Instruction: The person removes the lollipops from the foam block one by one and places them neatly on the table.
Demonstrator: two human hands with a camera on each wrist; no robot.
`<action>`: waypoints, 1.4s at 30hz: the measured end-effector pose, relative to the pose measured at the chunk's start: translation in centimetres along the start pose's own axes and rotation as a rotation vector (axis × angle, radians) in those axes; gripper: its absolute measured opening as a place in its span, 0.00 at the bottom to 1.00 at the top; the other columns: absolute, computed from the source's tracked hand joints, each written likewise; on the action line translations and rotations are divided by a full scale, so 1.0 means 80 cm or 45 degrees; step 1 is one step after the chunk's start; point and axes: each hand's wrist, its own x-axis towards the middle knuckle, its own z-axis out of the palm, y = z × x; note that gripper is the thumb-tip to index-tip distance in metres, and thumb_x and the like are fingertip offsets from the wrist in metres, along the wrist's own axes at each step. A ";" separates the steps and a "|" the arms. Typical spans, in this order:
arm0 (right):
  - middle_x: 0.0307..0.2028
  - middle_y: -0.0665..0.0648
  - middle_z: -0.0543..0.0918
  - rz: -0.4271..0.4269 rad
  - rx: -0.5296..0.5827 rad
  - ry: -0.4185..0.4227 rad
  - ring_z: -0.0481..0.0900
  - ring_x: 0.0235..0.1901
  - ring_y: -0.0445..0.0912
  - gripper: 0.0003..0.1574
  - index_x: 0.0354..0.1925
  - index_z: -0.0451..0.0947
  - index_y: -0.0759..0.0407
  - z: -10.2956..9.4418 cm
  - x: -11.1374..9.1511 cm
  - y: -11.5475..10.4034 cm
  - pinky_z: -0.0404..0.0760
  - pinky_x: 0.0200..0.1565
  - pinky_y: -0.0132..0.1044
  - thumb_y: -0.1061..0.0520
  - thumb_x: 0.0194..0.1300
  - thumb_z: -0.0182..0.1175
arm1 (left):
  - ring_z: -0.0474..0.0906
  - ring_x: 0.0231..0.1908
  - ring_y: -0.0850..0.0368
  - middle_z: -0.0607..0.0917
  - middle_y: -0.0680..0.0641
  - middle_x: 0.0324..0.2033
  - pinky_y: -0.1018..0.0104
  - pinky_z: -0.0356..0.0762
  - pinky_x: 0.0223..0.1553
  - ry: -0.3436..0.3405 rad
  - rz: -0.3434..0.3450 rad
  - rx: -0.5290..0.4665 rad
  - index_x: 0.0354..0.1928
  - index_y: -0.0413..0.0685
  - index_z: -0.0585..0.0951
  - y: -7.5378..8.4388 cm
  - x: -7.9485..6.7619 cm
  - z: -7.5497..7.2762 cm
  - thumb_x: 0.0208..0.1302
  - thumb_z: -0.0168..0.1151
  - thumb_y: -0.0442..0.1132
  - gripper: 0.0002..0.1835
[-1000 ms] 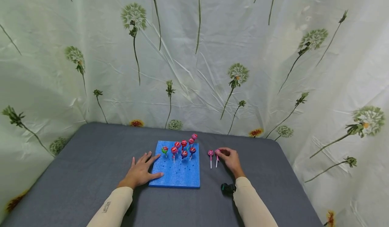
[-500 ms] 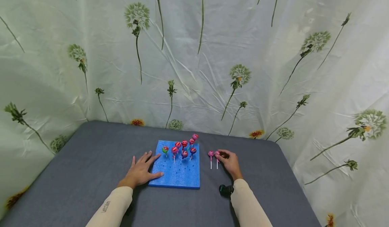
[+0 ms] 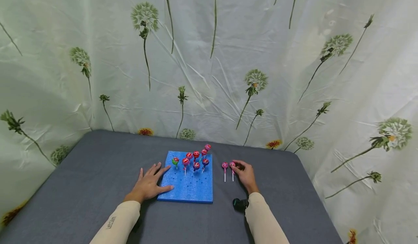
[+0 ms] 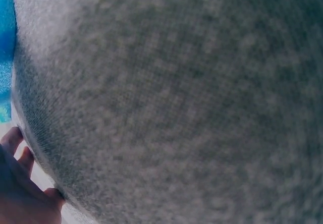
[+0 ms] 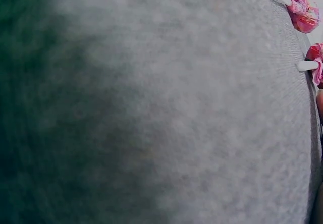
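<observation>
A blue foam board (image 3: 186,194) with small holes lies on the grey table. My left hand (image 3: 146,186) rests at its left side, fingers spread, thumb and a fingertip on the board's edge. Several wrapped lollipops (image 3: 185,162) stand stick-down in the back half of the board. Right of the board, a pink lollipop (image 3: 224,165) lies with its white stick toward me. Beside it, my right hand (image 3: 246,175) pinches the head of a second pink lollipop (image 3: 233,177) between thumb and fingers. In the right wrist view, the pinching fingers (image 5: 320,103) show only at the edge.
Grey cloth covers the table (image 3: 183,222). A pale curtain (image 3: 209,73) printed with dandelions hangs behind and at both sides. A black wrist device (image 3: 240,204) sits by the right sleeve. Bare holes dot the board's front half.
The second pink lollipop has straightened slightly, its stick now roughly parallel to its neighbour's. My right forearm has shifted a little left. The left hand stays on the board.
</observation>
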 end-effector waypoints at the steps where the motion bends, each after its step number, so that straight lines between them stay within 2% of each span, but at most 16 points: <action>1: 0.34 0.59 0.84 0.002 0.004 -0.002 0.74 0.31 0.43 0.13 0.44 0.84 0.66 0.000 0.000 0.000 0.71 0.32 0.29 0.63 0.59 0.68 | 0.48 0.70 0.32 0.58 0.33 0.71 0.28 0.30 0.64 0.001 0.002 -0.002 0.72 0.55 0.63 -0.001 0.000 0.000 0.53 0.59 0.72 0.49; 7: 0.33 0.60 0.82 0.019 0.072 -0.011 0.73 0.31 0.42 0.15 0.45 0.83 0.67 0.001 0.000 -0.003 0.70 0.32 0.29 0.64 0.57 0.69 | 0.49 0.70 0.32 0.58 0.33 0.71 0.28 0.30 0.64 0.011 0.019 -0.020 0.72 0.53 0.63 -0.004 -0.001 0.002 0.52 0.58 0.73 0.50; 13: 0.34 0.62 0.82 0.005 0.088 -0.018 0.72 0.32 0.42 0.17 0.46 0.82 0.69 -0.001 -0.002 -0.005 0.71 0.33 0.28 0.66 0.57 0.68 | 0.49 0.71 0.33 0.58 0.33 0.71 0.29 0.29 0.64 0.040 0.043 -0.020 0.72 0.55 0.63 -0.004 -0.003 0.003 0.52 0.54 0.76 0.51; 17: 0.36 0.62 0.82 0.024 0.106 -0.031 0.72 0.33 0.42 0.20 0.49 0.81 0.69 -0.003 -0.002 -0.002 0.71 0.33 0.28 0.65 0.56 0.69 | 0.48 0.71 0.33 0.58 0.34 0.71 0.28 0.29 0.64 0.018 0.037 -0.037 0.72 0.54 0.63 0.000 -0.004 0.003 0.53 0.57 0.73 0.49; 25: 0.47 0.64 0.82 0.094 0.151 -0.051 0.74 0.41 0.49 0.24 0.53 0.79 0.67 -0.006 -0.001 -0.011 0.73 0.41 0.34 0.64 0.57 0.69 | 0.46 0.71 0.33 0.56 0.34 0.72 0.28 0.28 0.64 -0.031 -0.018 -0.027 0.73 0.54 0.61 0.004 -0.002 0.000 0.53 0.59 0.71 0.49; 29: 0.51 0.66 0.80 0.128 0.210 0.050 0.74 0.46 0.54 0.25 0.54 0.78 0.67 -0.004 -0.006 -0.018 0.72 0.45 0.36 0.62 0.58 0.69 | 0.46 0.71 0.33 0.56 0.33 0.71 0.28 0.28 0.64 -0.035 -0.025 -0.016 0.73 0.55 0.62 0.004 -0.001 -0.001 0.53 0.60 0.71 0.49; 33: 0.50 0.66 0.80 0.146 0.264 0.241 0.73 0.48 0.55 0.23 0.51 0.79 0.67 0.004 -0.016 -0.024 0.73 0.44 0.34 0.63 0.57 0.69 | 0.46 0.71 0.33 0.57 0.34 0.71 0.28 0.29 0.64 -0.029 -0.019 -0.012 0.73 0.56 0.62 0.006 0.000 0.001 0.54 0.59 0.71 0.48; 36: 0.48 0.67 0.79 0.115 0.242 0.355 0.72 0.48 0.56 0.20 0.47 0.80 0.68 0.011 -0.023 -0.032 0.72 0.47 0.38 0.65 0.55 0.70 | 0.46 0.71 0.34 0.57 0.34 0.71 0.28 0.29 0.64 -0.026 -0.020 -0.018 0.73 0.56 0.62 0.008 -0.001 0.002 0.53 0.60 0.71 0.48; 40: 0.48 0.67 0.76 0.026 0.201 0.398 0.69 0.49 0.58 0.18 0.45 0.80 0.69 0.022 -0.032 -0.044 0.67 0.51 0.50 0.67 0.54 0.69 | 0.47 0.71 0.33 0.58 0.34 0.71 0.28 0.29 0.64 -0.016 -0.020 -0.020 0.73 0.56 0.62 0.007 -0.003 0.001 0.53 0.61 0.70 0.48; 42: 0.50 0.68 0.75 -0.023 0.226 0.355 0.68 0.51 0.61 0.18 0.45 0.80 0.70 0.023 -0.040 -0.065 0.66 0.53 0.56 0.68 0.54 0.68 | 0.47 0.71 0.33 0.58 0.34 0.71 0.28 0.29 0.63 -0.016 -0.018 -0.019 0.73 0.55 0.62 0.006 -0.004 -0.001 0.53 0.61 0.70 0.48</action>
